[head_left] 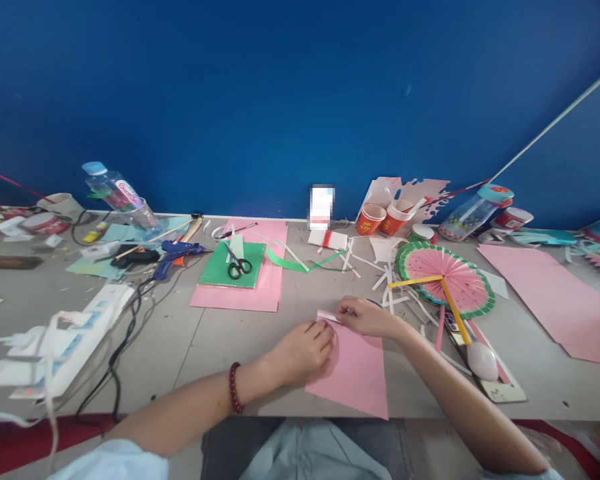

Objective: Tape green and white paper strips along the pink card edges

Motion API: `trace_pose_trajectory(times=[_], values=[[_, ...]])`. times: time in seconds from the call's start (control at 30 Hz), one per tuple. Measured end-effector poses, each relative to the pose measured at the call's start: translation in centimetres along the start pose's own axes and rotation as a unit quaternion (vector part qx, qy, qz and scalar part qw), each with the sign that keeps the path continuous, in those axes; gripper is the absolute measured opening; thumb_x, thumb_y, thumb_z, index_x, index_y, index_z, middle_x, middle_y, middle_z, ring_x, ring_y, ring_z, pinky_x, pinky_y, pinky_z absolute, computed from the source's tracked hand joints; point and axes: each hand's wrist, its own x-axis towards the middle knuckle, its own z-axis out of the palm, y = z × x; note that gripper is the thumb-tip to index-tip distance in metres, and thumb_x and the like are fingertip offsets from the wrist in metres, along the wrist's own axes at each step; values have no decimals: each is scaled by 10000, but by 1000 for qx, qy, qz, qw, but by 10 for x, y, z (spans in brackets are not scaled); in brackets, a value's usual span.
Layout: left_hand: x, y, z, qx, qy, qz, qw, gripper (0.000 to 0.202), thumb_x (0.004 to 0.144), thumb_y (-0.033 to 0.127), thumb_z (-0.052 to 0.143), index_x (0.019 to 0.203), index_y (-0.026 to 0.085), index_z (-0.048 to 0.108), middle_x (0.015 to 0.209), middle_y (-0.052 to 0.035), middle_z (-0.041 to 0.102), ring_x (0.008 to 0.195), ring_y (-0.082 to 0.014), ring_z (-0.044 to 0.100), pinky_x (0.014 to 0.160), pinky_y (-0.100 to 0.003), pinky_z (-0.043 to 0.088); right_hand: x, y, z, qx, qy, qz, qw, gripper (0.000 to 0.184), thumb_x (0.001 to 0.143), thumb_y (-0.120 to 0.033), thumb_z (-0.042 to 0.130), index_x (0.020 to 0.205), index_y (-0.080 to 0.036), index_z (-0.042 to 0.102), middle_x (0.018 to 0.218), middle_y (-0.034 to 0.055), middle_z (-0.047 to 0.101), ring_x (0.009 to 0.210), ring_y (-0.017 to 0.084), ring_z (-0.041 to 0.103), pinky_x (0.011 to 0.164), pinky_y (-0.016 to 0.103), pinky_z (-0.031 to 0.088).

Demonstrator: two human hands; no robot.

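A sheet of pink paper [353,377] lies near the table's front edge, with a narrow white strip [327,315] along its far edge. My left hand [303,351] rests on the sheet's left side, fingers curled and pressed together at the paper just below the strip. At the far edge my right hand [365,316] has its thumb and fingers pinched on the paper by the strip's right end. A dark rounded object shows partly behind my right hand; I cannot make out what it is.
Scissors [239,268] lie on green paper [215,268] at the back left. Leftward are a blue glue gun [173,255] and a power strip [93,340]. To the right are a watermelon-patterned paper fan [467,273], red paper cups [370,220] and white paper scraps [383,277].
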Motion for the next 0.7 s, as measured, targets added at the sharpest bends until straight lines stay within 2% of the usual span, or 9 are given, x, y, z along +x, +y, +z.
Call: trace_pose_trajectory(times=[0.43, 0.7], values=[[-2, 0, 3, -19, 11, -21, 1000, 385, 888, 319, 463, 1134, 39, 560, 1139, -177, 607, 1080, -289, 524, 816, -367, 425, 2, 3, 4, -32, 15, 0, 999, 195, 825, -246, 464, 744, -200, 634, 839, 30, 652, 732, 150, 574, 671, 253, 380], [-1, 0, 1, -29, -12, -25, 999, 373, 883, 325, 469, 1125, 54, 555, 1105, -168, 605, 1035, -274, 528, 779, -363, 424, 3, 0, 4, -45, 15, 5, 999, 198, 827, -236, 468, 750, -200, 646, 848, 37, 659, 745, 157, 585, 680, 254, 386]])
